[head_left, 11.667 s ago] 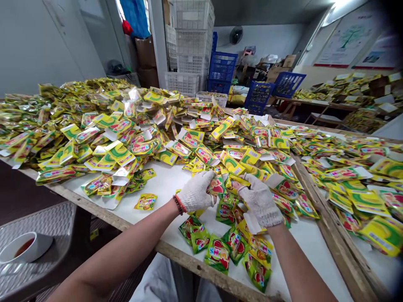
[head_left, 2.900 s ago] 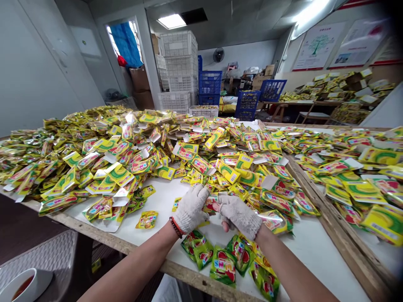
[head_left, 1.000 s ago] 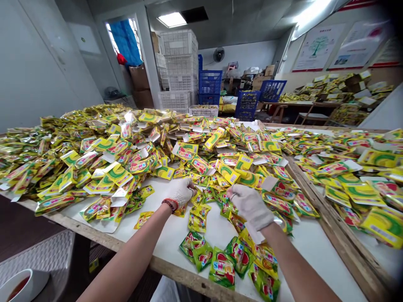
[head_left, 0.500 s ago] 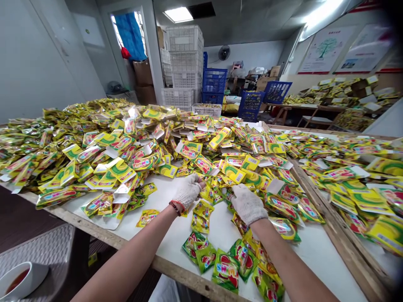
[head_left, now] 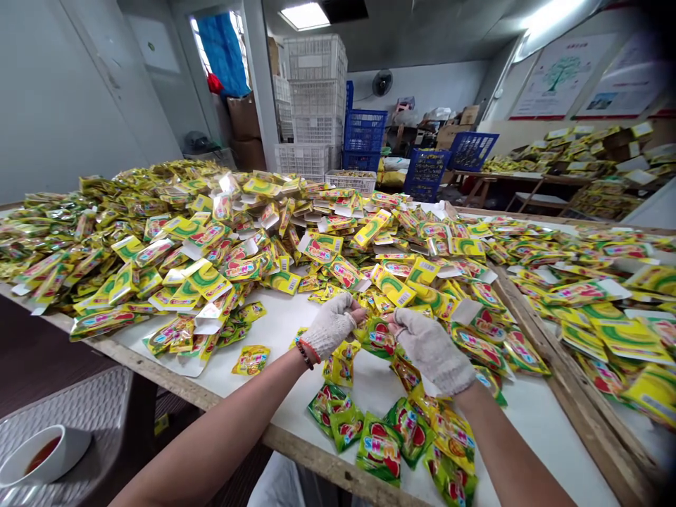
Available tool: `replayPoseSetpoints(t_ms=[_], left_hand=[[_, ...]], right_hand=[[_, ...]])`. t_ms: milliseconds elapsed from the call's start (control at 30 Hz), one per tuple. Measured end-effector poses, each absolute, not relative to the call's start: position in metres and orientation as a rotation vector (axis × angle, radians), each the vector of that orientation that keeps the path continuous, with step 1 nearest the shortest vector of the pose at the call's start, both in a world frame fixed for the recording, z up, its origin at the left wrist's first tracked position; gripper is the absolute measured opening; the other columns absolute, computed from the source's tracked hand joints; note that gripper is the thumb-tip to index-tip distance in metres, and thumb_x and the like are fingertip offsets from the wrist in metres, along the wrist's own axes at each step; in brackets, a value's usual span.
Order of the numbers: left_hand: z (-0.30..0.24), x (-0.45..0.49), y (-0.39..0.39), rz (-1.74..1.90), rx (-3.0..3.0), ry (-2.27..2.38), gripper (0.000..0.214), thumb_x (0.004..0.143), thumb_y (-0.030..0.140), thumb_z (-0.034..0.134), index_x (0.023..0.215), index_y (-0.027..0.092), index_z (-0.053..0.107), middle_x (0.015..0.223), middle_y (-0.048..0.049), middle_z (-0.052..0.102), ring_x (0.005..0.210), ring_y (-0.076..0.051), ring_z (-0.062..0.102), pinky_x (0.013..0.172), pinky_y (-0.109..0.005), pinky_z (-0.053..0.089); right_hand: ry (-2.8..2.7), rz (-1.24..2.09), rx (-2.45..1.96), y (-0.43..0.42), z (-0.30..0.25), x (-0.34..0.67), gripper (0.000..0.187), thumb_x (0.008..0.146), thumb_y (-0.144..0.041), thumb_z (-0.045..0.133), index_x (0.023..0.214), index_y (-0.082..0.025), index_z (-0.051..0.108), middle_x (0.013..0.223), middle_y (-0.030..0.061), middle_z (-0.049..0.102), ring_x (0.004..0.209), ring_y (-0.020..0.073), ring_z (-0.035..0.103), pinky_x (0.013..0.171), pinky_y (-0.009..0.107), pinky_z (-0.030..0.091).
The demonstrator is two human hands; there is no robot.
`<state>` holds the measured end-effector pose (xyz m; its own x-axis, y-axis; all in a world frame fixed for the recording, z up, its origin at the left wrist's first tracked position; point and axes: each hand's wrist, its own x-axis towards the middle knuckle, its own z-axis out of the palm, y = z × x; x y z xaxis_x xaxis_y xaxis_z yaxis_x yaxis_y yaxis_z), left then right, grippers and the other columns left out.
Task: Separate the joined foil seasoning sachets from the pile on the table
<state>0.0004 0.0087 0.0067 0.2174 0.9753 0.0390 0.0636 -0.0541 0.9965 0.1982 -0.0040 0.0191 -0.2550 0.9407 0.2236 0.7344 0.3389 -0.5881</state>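
My right hand [head_left: 430,346], in a white fingerless glove, pinches the edge of a small green candy packet [head_left: 379,338] with a watermelon print. My left hand [head_left: 334,325], gloved alike and with a beaded bracelet at the wrist, has its fingers closed by the packet's left side; what they hold is hidden. Beneath the left hand lie yellow packets [head_left: 341,365]. Several green packets [head_left: 379,449] are laid out near the table's front edge, with yellow packets [head_left: 453,433] beside them under my right forearm.
A big heap of yellow cartons and packets [head_left: 211,246] covers the back and left of the white table [head_left: 296,408]. A wooden strip [head_left: 560,373] divides off more cartons at right. Low at left, a cup of dark liquid [head_left: 45,454] stands on a grey stool [head_left: 105,401]. Crates [head_left: 317,105] are stacked behind.
Both hands have drawn slightly up and right from the small packets at the heap's edge. A green packet now shows between them, in my right fingers. The view has shifted a little.
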Motion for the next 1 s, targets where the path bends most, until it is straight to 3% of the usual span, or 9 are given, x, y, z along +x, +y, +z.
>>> replayPoseSetpoints(t_ms=[200,400,533,600,667,767,833,933,1000], left_hand=[[0.0,0.002,0.009,1.102,1.352,0.881,0.042,0.062,0.034,0.078,0.082,0.018,0.044,0.058,0.0101,0.038,0.049,-0.004,0.037,0.046,-0.015,0.035],[-0.004,0.011,0.019,1.146,1.419,0.929,0.032,0.073,0.039,0.068,0.083,0.019,0.045,0.063,0.0068,0.046,0.054,-0.007,0.045,0.053,-0.02,0.041],[0.008,0.005,0.064,1.139,2.052,1.214,0.014,0.084,0.023,0.051,0.097,0.018,0.054,0.096,-0.0064,0.061,0.091,-0.018,0.057,0.085,-0.033,0.045],[0.017,-0.001,0.093,0.989,2.432,1.42,0.032,0.077,0.012,0.055,0.109,0.019,0.056,0.116,-0.0107,0.057,0.116,-0.026,0.047,0.104,-0.044,0.031],[0.026,-0.006,0.115,0.772,2.63,1.58,0.039,0.074,0.007,0.054,0.11,0.021,0.058,0.119,-0.0122,0.056,0.122,-0.029,0.042,0.109,-0.051,0.019],[0.04,-0.014,0.129,0.587,2.667,1.685,0.031,0.077,0.008,0.051,0.103,0.021,0.062,0.109,-0.0125,0.06,0.113,-0.028,0.049,0.107,-0.049,0.024],[0.048,-0.018,0.123,0.619,2.602,1.638,0.027,0.078,0.013,0.052,0.102,0.021,0.062,0.107,-0.0103,0.061,0.106,-0.025,0.053,0.101,-0.042,0.034],[0.053,-0.022,0.096,0.666,2.358,1.395,0.024,0.081,0.024,0.052,0.102,0.02,0.062,0.098,-0.0047,0.063,0.092,-0.02,0.057,0.085,-0.031,0.046],[0.05,-0.02,0.071,0.656,2.2,1.25,0.026,0.083,0.03,0.05,0.103,0.02,0.062,0.092,-0.003,0.064,0.085,-0.019,0.059,0.076,-0.029,0.048]], right_hand=[[-1.875,0.465,-1.509,-0.004,0.014,0.184,0.02,0.085,-0.035,0.046,0.085,-0.022,0.061,0.086,0.0066,0.069,0.08,0.0204,0.064,0.076,0.031,0.048],[-1.358,1.243,-1.36,-0.005,0.009,0.173,0.037,0.075,-0.037,0.059,0.108,-0.02,0.056,0.081,0.0058,0.071,0.061,0.0212,0.067,0.053,0.033,0.055],[-1.177,1.24,-1.381,0.001,0.013,0.184,0.042,0.074,-0.034,0.061,0.113,-0.02,0.054,0.084,0.0062,0.07,0.049,0.0187,0.065,0.044,0.031,0.053],[-1.212,1.176,-1.402,0.002,0.017,0.191,0.044,0.076,-0.035,0.06,0.116,-0.02,0.052,0.086,0.0064,0.07,0.05,0.0182,0.065,0.042,0.029,0.051],[-1.286,1.163,-1.411,0.001,0.021,0.195,0.043,0.078,-0.036,0.056,0.118,-0.02,0.052,0.088,0.0068,0.07,0.051,0.0179,0.065,0.043,0.028,0.05],[-1.399,1.093,-1.453,-0.002,0.026,0.198,0.042,0.08,-0.038,0.052,0.117,-0.019,0.055,0.093,0.0089,0.07,0.057,0.0194,0.067,0.051,0.032,0.053],[-1.479,0.888,-1.5,-0.002,0.029,0.199,0.039,0.078,-0.037,0.053,0.111,-0.017,0.06,0.097,0.0108,0.07,0.074,0.023,0.069,0.066,0.035,0.056],[-1.565,0.636,-1.493,-0.002,0.031,0.201,0.033,0.078,-0.034,0.053,0.103,-0.016,0.064,0.102,0.0113,0.07,0.099,0.0246,0.064,0.09,0.038,0.049],[-1.586,0.649,-1.488,-0.002,0.032,0.201,0.034,0.08,-0.036,0.051,0.104,-0.017,0.065,0.101,0.0106,0.07,0.1,0.0235,0.063,0.091,0.037,0.048]])
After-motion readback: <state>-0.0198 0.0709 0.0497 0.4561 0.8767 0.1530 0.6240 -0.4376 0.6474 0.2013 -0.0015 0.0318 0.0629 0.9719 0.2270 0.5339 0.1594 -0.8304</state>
